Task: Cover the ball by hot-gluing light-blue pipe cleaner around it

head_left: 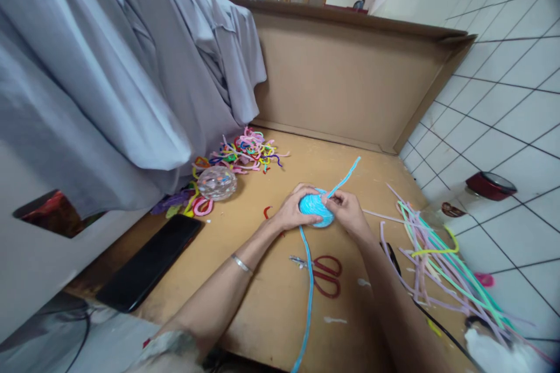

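A round, bright blue coiled piece (pixel 317 210) is in front of me, apparently wound from fuzzy pipe cleaner. My left hand (pixel 294 210) wraps around its left side, fingers over the top and thumb along the lower edge. At its upper right, my right hand (pixel 346 211) pinches a blue pipe cleaner (pixel 349 172), whose free end points up and away. Another blue strand (pixel 309 297) runs from beneath the piece down past the table's front edge. It crosses a pair of red-handled scissors (pixel 328 277) lying on the tabletop. My fingers hide part of the coil.
Loose pastel pipe cleaners (pixel 431 262) lie at right beside a clear jar with a dark red lid (pixel 492 183). At left are a colourful pipe-cleaner heap (pixel 249 148), a faceted clear bowl (pixel 217 182) and a black phone (pixel 151 262). A cardboard panel (pixel 341 76) stands behind.
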`<state>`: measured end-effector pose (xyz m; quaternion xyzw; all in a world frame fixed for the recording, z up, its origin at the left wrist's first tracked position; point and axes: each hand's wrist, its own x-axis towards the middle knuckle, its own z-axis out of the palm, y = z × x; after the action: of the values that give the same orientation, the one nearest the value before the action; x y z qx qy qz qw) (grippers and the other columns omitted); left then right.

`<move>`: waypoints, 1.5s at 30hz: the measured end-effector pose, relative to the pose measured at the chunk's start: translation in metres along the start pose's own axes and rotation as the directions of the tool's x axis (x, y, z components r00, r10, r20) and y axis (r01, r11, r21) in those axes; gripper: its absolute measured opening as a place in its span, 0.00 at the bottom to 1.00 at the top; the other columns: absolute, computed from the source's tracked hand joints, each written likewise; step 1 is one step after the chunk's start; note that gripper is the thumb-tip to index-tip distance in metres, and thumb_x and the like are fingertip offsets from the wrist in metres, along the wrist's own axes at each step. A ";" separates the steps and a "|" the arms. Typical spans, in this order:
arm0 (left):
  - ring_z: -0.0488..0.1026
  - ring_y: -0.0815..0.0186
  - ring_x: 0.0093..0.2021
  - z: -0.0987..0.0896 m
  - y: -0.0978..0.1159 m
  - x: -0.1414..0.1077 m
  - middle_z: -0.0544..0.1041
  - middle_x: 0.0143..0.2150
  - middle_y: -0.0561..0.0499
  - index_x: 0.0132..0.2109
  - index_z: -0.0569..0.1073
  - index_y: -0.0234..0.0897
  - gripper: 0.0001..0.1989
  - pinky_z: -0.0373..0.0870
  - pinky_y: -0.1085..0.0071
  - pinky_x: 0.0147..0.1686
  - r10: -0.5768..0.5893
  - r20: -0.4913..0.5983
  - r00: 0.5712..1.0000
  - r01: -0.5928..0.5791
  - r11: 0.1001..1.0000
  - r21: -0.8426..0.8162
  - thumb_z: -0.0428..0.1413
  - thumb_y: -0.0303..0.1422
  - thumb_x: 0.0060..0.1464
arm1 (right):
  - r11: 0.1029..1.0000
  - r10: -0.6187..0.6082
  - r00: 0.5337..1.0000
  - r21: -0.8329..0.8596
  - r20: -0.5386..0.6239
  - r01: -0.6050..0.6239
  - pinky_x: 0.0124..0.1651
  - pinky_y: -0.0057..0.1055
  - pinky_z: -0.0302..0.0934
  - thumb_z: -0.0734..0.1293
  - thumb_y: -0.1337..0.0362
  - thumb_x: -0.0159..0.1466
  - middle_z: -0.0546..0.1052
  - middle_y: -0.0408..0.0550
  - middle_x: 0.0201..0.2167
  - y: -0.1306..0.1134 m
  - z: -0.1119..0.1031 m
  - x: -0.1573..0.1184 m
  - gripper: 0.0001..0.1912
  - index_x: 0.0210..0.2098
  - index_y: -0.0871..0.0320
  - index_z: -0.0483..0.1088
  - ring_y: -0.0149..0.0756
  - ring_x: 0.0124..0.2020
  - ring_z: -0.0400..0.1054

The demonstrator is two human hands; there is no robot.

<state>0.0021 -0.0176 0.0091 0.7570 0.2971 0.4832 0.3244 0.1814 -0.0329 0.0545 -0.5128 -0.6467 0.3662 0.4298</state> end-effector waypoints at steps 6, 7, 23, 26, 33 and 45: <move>0.69 0.55 0.53 0.005 0.005 -0.005 0.71 0.53 0.43 0.54 0.67 0.38 0.33 0.66 0.58 0.55 -0.018 -0.059 0.998 0.020 0.999 0.033 0.66 0.42 0.40 | 0.999 -0.006 1.000 -0.031 -0.024 0.005 0.26 0.27 0.54 0.67 0.53 0.49 0.69 0.42 0.19 0.001 0.003 0.000 0.14 0.24 0.59 0.70 0.30 0.23 0.59; 0.70 0.56 0.53 0.007 0.006 -0.006 0.71 0.52 0.43 0.55 0.66 0.38 0.34 0.67 0.58 0.54 -0.027 -0.073 0.997 0.030 0.999 0.045 0.65 0.41 0.41 | 0.999 -0.006 1.000 -0.032 -0.028 0.005 0.26 0.27 0.54 0.66 0.53 0.50 0.69 0.42 0.19 0.001 0.003 0.001 0.14 0.24 0.59 0.70 0.30 0.23 0.59; 0.67 0.54 0.58 0.009 0.007 -0.024 0.69 0.57 0.40 0.55 0.64 0.38 0.30 0.65 0.55 0.57 0.064 -0.110 0.992 -0.053 0.994 0.098 0.63 0.39 0.45 | 0.988 -0.069 0.998 -0.135 0.013 0.070 0.25 0.26 0.52 0.66 0.55 0.52 0.68 0.41 0.19 -0.001 0.009 -0.006 0.12 0.26 0.59 0.71 0.29 0.22 0.59; 0.69 0.54 0.56 0.008 0.004 -0.023 0.69 0.57 0.41 0.57 0.62 0.38 0.35 0.66 0.56 0.56 0.029 -0.109 0.994 -0.019 0.996 0.089 0.64 0.40 0.43 | 0.987 -0.062 0.998 -0.150 0.014 0.063 0.26 0.26 0.53 0.66 0.55 0.53 0.69 0.42 0.19 -0.002 0.008 -0.006 0.12 0.27 0.59 0.72 0.30 0.23 0.59; 0.67 0.54 0.59 0.007 0.002 -0.020 0.69 0.58 0.40 0.57 0.65 0.38 0.32 0.65 0.54 0.58 0.108 -0.079 0.991 -0.099 0.988 0.115 0.63 0.41 0.46 | 0.989 -0.010 1.000 -0.146 0.017 0.012 0.27 0.28 0.54 0.66 0.53 0.52 0.70 0.43 0.21 -0.004 0.006 -0.005 0.14 0.26 0.59 0.71 0.31 0.23 0.60; 0.66 0.53 0.61 0.006 0.002 -0.017 0.68 0.60 0.39 0.55 0.68 0.39 0.28 0.64 0.53 0.59 0.092 -0.034 0.995 -0.088 0.992 0.093 0.63 0.40 0.46 | 0.999 -0.010 1.000 -0.048 0.025 0.011 0.26 0.28 0.53 0.66 0.52 0.50 0.68 0.41 0.19 -0.005 0.006 -0.005 0.15 0.25 0.59 0.69 0.30 0.22 0.59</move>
<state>0.0019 -0.0335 -0.0002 0.7743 0.2904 0.4976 0.2616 0.1745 -0.0388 0.0564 -0.5150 -0.6634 0.3544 0.4113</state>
